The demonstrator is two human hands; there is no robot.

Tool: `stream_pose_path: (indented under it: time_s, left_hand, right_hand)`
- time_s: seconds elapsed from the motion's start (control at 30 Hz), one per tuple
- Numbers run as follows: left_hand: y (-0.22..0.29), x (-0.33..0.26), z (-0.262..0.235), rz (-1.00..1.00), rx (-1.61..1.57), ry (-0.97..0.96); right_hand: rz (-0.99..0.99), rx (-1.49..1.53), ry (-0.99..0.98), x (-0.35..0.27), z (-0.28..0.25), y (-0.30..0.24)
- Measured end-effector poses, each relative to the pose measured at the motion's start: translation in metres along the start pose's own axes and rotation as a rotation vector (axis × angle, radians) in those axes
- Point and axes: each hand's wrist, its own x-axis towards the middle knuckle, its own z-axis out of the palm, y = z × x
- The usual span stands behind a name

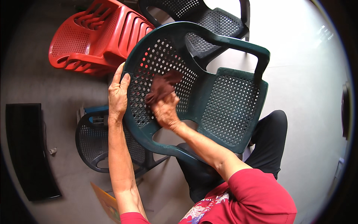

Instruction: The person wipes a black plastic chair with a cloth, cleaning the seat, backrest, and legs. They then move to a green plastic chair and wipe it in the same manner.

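I look down on a pale grey concrete floor (305, 74), brightly lit on the right. A stack of red plastic chairs (97, 37) lies tipped at the upper left, a dark chair (212, 18) stands above, another dark chair (97, 145) sits at the lower left, and a flat black panel (26, 149) lies along the left edge.

A dark green plastic chair (227, 104) is tilted across my lap, its perforated backrest turned toward me. A dark brown cloth (162, 87) lies against that backrest, right under my right hand (166, 110), which is closed on the cloth and presses it to the holes. My left hand (118, 95) wraps around the backrest's left rim, fingers curled over the edge.

Both forearms rise from the lower edge, the right one crossing over the chair's armrest.
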Motion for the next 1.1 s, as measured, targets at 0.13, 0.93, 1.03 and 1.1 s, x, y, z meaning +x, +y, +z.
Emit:
stream_pose_path:
  time_s: [0.13,0.93,1.03,1.1]
  left_hand:
    - [0.002,-0.001,0.000,0.024,0.096,0.043]
    - [0.011,-0.002,0.001,0.043,0.037,-0.086]
    - [0.010,-0.004,-0.002,-0.001,0.030,-0.066]
    - [0.009,-0.003,0.001,-0.004,0.002,-0.064]
  right_hand:
    - [0.302,0.031,-0.045,-0.028,0.039,0.069]
    - [-0.133,0.446,0.124,0.082,-0.011,0.015]
    - [0.008,0.486,0.273,0.101,-0.012,0.033]
    - [0.063,0.416,0.350,0.100,0.005,0.060]
